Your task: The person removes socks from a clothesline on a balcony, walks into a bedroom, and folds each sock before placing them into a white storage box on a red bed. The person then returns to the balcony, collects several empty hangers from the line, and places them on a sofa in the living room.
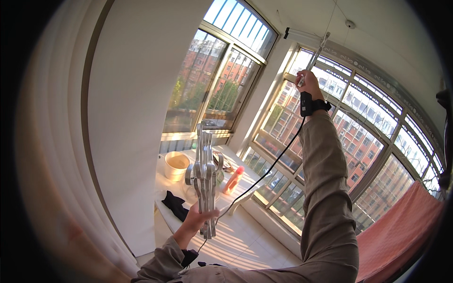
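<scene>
My left hand (pixel 194 221) is closed round a bundle of silver metal clothes hangers (pixel 206 174), held upright in front of me at the lower middle. Their frames are stacked close together, and the fingers wrap the lower end. My right arm reaches high, and my right hand (pixel 309 82) is closed on a slim silver piece (pixel 315 59) that looks like a hanger seen edge-on. Its upper end meets or overlaps a pale overhead drying rail (pixel 304 35); whether it is hooked there I cannot tell.
Behind the hangers, a white ledge (pixel 163 181) holds a cream bucket (pixel 177 165), a pink bottle (pixel 233 180) and a black cloth (pixel 175 205). A pink cloth (pixel 401 231) hangs at the right. A black cable (pixel 278 158) runs down from my right wrist. Windows stand ahead.
</scene>
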### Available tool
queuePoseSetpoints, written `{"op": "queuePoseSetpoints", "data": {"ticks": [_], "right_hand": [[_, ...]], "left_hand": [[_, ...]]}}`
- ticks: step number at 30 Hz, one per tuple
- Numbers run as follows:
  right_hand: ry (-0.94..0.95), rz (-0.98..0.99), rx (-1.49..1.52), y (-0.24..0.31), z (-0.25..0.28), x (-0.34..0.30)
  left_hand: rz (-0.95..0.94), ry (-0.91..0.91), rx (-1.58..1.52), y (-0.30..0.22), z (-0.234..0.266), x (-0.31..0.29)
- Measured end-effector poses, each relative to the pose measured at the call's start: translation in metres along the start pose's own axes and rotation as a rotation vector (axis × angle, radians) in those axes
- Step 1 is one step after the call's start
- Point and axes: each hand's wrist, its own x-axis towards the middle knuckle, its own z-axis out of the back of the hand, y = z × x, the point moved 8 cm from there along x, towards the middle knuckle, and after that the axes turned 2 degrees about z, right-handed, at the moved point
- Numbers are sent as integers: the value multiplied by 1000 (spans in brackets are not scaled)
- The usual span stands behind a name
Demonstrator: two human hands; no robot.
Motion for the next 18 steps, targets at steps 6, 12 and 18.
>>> {"op": "queuePoseSetpoints", "data": {"ticks": [6, 12, 18], "right_hand": [[-40, 81, -236, -53, 40, -113], [215, -139, -506, -207, 107, -366], [144, -336, -782, -266, 209, -549]], "left_hand": [[1, -57, -77, -14, -10, 14], [57, 74, -73, -6, -73, 46], [230, 283, -201, 88, -176, 33]]}}
